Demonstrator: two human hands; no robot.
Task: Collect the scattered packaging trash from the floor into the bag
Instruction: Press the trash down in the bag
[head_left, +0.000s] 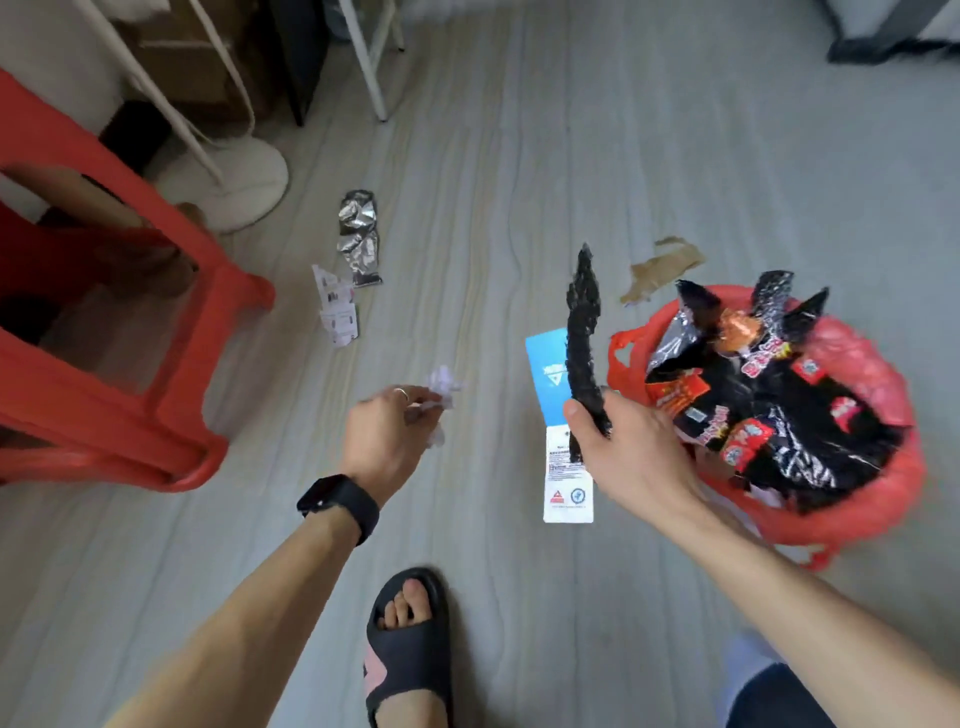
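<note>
A red plastic bag (878, 364) lies open on the floor at the right, stuffed with black-and-red snack wrappers (769, 410). My right hand (628, 452) grips a long black crinkled wrapper strip (584, 332) just left of the bag. My left hand (387, 431) pinches a crumpled pale tissue-like scrap (441, 395) above the floor. A blue-and-white card packet (561, 467) lies flat under my right hand. Farther off lie a silver foil wrapper (358, 239), folded white leaflets (337, 306) and a torn brown paper piece (660, 267).
A red plastic stool (119, 332) stands at the left. Behind it are a white round fan base (244, 182), white rack legs (371, 78) and a cardboard box. My foot in a black slipper (408, 644) is at the bottom centre. Grey wood-look floor spreads between.
</note>
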